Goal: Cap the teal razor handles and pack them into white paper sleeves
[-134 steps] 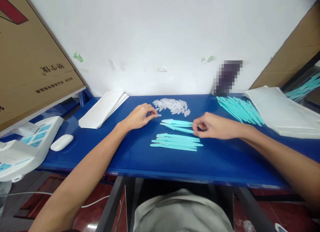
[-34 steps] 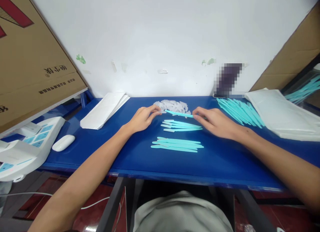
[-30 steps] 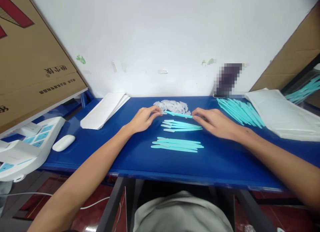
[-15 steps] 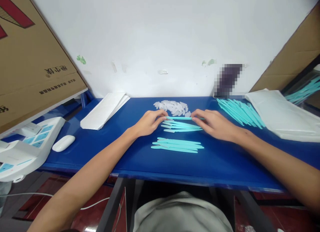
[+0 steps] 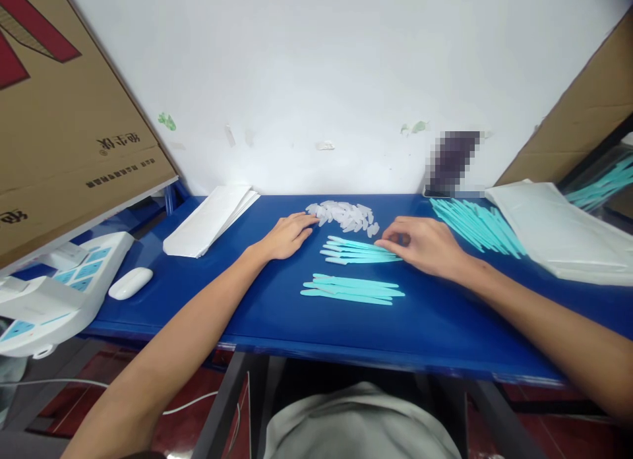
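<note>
Slim turquoise eyebrow razors lie in a loose fanned group (image 5: 353,250) in front of me, with a second group (image 5: 353,290) nearer the table edge. My right hand (image 5: 418,243) pinches the right end of the topmost razor in the farther group between thumb and forefinger. Beyond the razors is a heap of small translucent white blade caps (image 5: 349,215). At the left rim of that heap rests my left hand (image 5: 291,235), palm down and open, its fingertips touching the caps or just beside them.
A larger pile of turquoise razors (image 5: 477,227) sits at the right, beside clear plastic bags (image 5: 568,235). Long white paper sleeves (image 5: 208,225) lie at the left. Farther left are a white mouse-shaped object (image 5: 130,283), a white machine (image 5: 69,294) and a cardboard box (image 5: 74,116).
My left hand has let go of the razor and moved left and slightly away, to the caps. The razor held between both hands now lies on the farther group, my right hand at its end.
</note>
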The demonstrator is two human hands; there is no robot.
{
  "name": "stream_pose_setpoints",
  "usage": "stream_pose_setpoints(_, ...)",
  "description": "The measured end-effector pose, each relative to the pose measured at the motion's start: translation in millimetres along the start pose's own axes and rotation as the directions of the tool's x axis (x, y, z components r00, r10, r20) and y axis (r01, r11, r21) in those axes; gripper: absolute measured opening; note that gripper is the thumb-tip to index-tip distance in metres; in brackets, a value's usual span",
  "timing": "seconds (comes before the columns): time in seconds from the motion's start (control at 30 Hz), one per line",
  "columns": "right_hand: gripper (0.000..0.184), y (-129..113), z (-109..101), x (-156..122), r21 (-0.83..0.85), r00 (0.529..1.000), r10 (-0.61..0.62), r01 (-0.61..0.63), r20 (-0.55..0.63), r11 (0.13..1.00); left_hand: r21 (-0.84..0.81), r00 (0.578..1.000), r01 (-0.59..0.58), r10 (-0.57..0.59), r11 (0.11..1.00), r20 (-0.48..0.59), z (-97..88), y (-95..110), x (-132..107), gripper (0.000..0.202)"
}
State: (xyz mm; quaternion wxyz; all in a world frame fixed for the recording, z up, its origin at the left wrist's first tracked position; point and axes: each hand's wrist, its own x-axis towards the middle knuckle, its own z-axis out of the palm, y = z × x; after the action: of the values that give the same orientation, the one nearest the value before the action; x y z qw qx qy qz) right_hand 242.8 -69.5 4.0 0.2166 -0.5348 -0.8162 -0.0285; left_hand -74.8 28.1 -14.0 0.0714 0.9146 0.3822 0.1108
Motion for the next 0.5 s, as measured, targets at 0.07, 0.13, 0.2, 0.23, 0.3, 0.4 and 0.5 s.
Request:
stream_pose_setpoints(0.07, 0.027, -4, 1, -1, 0.024, 0.997, 0.068, -0.067, -0.042, 0.998, 0.002, 0.999, -0.03, 0.03, 1.0, 0.026, 0.0, 3, 1, 0.05)
stream_pose_setpoints(0.13, 0.024, -10, 1, -2, 0.064, 0.99, 0.115, -0.11, -0.079, 0.992, 0.003, 0.997, -0.066, 0.066, 0.998, 0.037, -0.3, 7, 1, 0.05)
stream_pose_setpoints(0.2, 0.025, -16, 0, -5, 0.1, 0.986, 0.128, -0.118, -0.103, 0.988, 0.02, 0.994, -0.103, 0.102, 0.994, 0.037, -1.1, 10, 1, 0.048)
stream_pose_setpoints(0.23, 0.027, -19, -1, -6, 0.115, 0.989, 0.113, -0.102, -0.1, 0.988, 0.031, 0.992, -0.123, 0.122, 0.992, 0.027, -1.8, 12, 2, 0.046)
stream_pose_setpoints(0.3, 0.029, -24, -5, -9, 0.145, 0.999, 0.023, -0.016, -0.046, 0.989, 0.044, 0.988, -0.153, 0.154, 0.987, -0.018, -3.7, 12, 1, 0.041)
stream_pose_setpoints(0.4, 0.029, -28, -10, -11, 0.214, 0.97, -0.193, 0.16, 0.147, 0.964, 0.046, 0.981, -0.159, 0.163, 0.986, -0.108, -7.1, 10, -1, 0.033)
stream_pose_setpoints(0.5, 0.028, -27, -11, -10, 0.293, 0.907, -0.308, 0.223, 0.287, 0.93, 0.063, 0.978, -0.134, 0.142, 0.989, -0.153, -9.1, 7, -4, 0.029)
